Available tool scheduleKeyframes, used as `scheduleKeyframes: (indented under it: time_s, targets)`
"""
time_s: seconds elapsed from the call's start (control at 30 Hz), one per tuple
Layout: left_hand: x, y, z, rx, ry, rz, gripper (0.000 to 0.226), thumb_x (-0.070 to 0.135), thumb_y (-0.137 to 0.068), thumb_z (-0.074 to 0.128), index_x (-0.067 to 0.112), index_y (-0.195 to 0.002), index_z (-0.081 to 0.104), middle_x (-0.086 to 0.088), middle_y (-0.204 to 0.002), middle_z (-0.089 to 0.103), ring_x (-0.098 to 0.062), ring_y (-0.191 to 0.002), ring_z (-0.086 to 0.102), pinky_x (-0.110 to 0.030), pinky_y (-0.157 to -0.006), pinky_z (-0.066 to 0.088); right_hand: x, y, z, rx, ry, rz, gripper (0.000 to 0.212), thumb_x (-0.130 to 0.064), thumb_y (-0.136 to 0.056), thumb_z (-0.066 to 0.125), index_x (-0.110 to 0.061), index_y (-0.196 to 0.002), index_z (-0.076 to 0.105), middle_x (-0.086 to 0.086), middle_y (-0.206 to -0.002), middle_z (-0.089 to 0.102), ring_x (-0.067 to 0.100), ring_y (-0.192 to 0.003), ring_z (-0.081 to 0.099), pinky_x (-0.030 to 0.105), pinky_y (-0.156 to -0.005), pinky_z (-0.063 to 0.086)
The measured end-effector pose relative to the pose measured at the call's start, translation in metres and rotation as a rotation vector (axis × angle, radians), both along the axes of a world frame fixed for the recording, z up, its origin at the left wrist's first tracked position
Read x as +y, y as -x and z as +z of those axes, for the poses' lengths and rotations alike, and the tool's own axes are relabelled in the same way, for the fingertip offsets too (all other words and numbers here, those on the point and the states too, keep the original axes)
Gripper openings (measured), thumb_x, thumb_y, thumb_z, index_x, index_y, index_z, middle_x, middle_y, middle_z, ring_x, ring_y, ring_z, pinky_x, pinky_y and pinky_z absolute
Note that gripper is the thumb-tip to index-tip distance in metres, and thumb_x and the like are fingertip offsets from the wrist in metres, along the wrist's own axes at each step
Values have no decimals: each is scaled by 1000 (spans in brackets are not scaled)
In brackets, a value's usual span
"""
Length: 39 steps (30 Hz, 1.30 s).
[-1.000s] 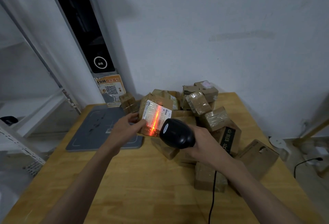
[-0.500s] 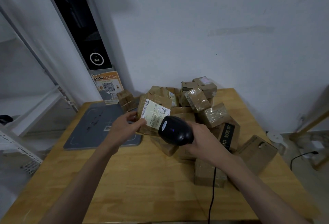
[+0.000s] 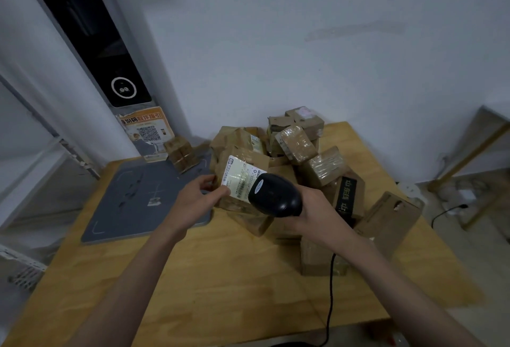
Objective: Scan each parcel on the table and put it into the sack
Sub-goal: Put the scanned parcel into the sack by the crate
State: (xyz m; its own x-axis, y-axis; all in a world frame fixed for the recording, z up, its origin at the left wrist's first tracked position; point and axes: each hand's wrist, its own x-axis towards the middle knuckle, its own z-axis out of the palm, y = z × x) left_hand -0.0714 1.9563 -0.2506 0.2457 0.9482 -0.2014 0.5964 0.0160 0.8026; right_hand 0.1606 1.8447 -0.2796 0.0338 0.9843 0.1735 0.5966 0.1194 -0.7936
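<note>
Gone is the red scan line that lit the label a second ago. Left hand [image 3: 197, 203] fingers grasp the parcel [image 3: 239, 181] above the surface [image 3: 220, 277], before the pile; right hand [image 3: 311, 211] fingers clench the scanner [image 3: 273, 194] facing its label.

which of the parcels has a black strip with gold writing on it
The brown parcel just right of the right hand and scanner; the other parcels show only plain tape or white labels.
</note>
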Motion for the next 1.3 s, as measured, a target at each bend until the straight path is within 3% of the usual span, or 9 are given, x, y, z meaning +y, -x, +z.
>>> scheduleKeyframes:
  time_s: [0.17, 0.3, 0.5, 0.63, 0.83, 0.9, 1.07, 1.17, 1.3]
  targets:
    - [10, -19, -7, -71, 68, -152, 46, 36, -91, 67, 31, -134, 52, 9, -113, 65, -10, -100, 65, -30, -84, 51, -10, 3, -9, 153, 14, -209, 45, -20, -86, 78, -22, -128, 62, -13, -107, 70, -3, -100, 64, 16, -82, 54]
    - [12, -40, -16, -99, 139, -295, 39, 38, -94, 63, 39, -131, 50, 7, -116, 66, -13, -102, 66, -40, -93, 54, -31, 8, -20, 227, 48, -372, 59, -26, -87, 78, -29, -140, 53, -26, -111, 63, -14, -103, 58, 6, -81, 49]
    - [-16, -86, -36, -68, 200, -550, 35, 40, -96, 59, 39, -130, 48, 3, -119, 66, -12, -97, 68, -30, -75, 56, -91, 19, -34, 342, 87, -639, 54, -24, -88, 76, -37, -135, 52, -18, -116, 66, 6, -105, 66, 29, -88, 58]
    - [-49, -109, -58, 1, 194, -752, 35, 55, -93, 56, 49, -125, 43, 5, -117, 67, -14, -98, 68, -46, -92, 55, -145, 32, -45, 411, 95, -866, 45, -19, -89, 76, -42, -121, 56, -19, -108, 68, 3, -100, 67, 29, -84, 59]
    - [-129, -140, -80, 109, 197, -1095, 63, 58, -88, 61, 39, -142, 35, 7, -131, 59, -11, -108, 63, -45, -96, 54, -231, 57, -58, 529, 119, -1182, 30, -14, -89, 74, -38, -103, 63, -3, -101, 72, 13, -92, 70, 37, -77, 61]
    - [-157, -148, -86, 164, 211, -1189, 72, 55, -86, 66, 35, -146, 33, 7, -135, 54, -14, -115, 59, -43, -99, 52, -258, 64, -62, 533, 136, -1294, 26, -14, -88, 75, -31, -104, 64, -4, -97, 72, 10, -84, 69, 28, -71, 59]
    - [-230, -169, -105, 232, 194, -1342, 76, 38, -84, 76, 26, -147, 35, 8, -131, 55, -11, -111, 57, -21, -83, 46, -327, 71, -81, 564, 206, -1415, 21, -13, -88, 74, -21, -105, 65, 0, -92, 72, 7, -75, 68, 24, -65, 55]
    - [-272, -183, -126, 289, 211, -1389, 87, 44, -79, 79, 27, -150, 33, 5, -142, 52, -14, -121, 55, -31, -100, 49, -369, 65, -96, 578, 232, -1434, 24, -14, -88, 74, -26, -105, 64, -6, -89, 71, 9, -79, 67, 19, -62, 49]
    - [-332, -197, -153, 353, 267, -1391, 87, 45, -79, 79, 27, -151, 33, 1, -145, 51, -19, -127, 52, -38, -105, 48, -429, 51, -116, 614, 347, -1419, 21, -15, -89, 74, -22, -107, 65, 2, -89, 73, 13, -75, 70, 30, -65, 57]
